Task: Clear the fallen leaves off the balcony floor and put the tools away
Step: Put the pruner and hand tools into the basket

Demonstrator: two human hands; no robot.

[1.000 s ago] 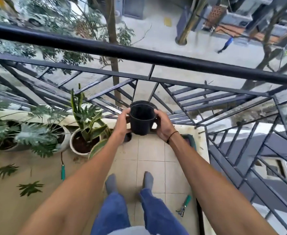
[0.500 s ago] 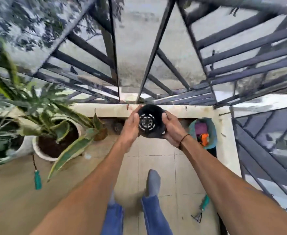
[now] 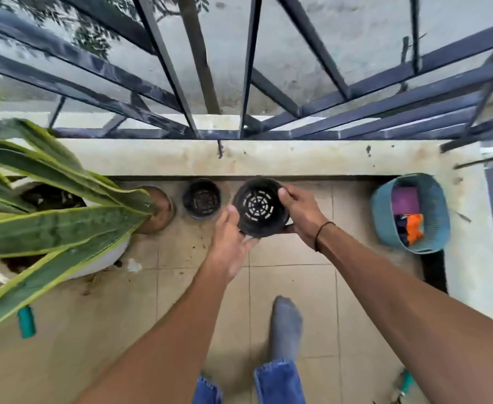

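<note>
Empty black pot [image 3: 258, 207] held low, upright.

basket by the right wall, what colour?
Teal-blue basket, holding purple and orange items. Only the head view shows it.

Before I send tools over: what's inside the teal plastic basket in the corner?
The teal plastic basket holds a purple item and an orange-and-dark item. Anything beneath them is covered.

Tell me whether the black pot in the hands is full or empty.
Empty: the black pot shows its bare slotted bottom, no soil inside. The left hand and right hand grip its sides.
</note>
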